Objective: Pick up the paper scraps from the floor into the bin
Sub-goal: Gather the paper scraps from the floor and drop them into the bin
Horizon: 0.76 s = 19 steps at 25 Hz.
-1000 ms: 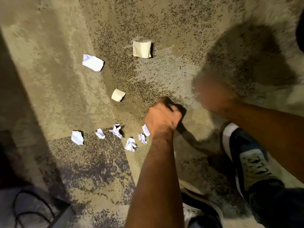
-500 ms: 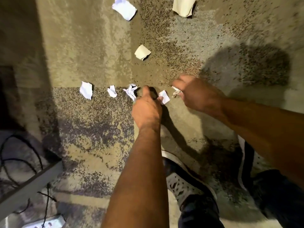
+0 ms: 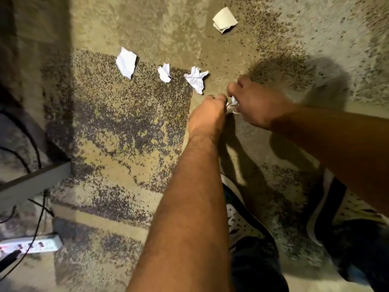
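Both hands have closed in together since a moment ago — the left hand [image 3: 207,119] and right hand [image 3: 255,104] now meet fingertip to fingertip over a small white scrap [image 3: 232,105]. The right is curled shut around it; the left looks pinched at its edge, though I cannot tell how firmly. Gathering is the step in hand. Just beyond the left hand lies a crumpled scrap [image 3: 196,79], with two more scraps [image 3: 164,73] [image 3: 126,62] off to its left and a beige scrap [image 3: 224,19] far ahead. No bin in view — next, reach for the crumpled one.
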Motion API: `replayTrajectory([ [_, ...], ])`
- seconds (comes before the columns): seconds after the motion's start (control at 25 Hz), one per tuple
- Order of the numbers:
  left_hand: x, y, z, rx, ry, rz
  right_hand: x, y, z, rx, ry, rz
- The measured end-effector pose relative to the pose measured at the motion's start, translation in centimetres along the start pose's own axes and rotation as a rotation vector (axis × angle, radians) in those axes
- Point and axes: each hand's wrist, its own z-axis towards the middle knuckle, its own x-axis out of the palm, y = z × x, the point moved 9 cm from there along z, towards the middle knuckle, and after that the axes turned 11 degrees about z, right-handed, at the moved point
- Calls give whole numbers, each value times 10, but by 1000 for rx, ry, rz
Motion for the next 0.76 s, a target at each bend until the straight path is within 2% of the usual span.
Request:
replayTrajectory([
  [0.2, -10, -10, -4, 63, 4, -21, -13, -7, -1, 39, -18, -68],
  [0.4, -43, -27, -14, 80, -5, 12, -50, -17, -27, 34, -12, -7],
  [0.56, -106, -63, -20, 23, -84, -51, -112, -19, -67, 9, -46, 10],
  [0.76, -206, -130, -42, 178, -282, -79, -205, -26, -111, 12, -218, 46],
])
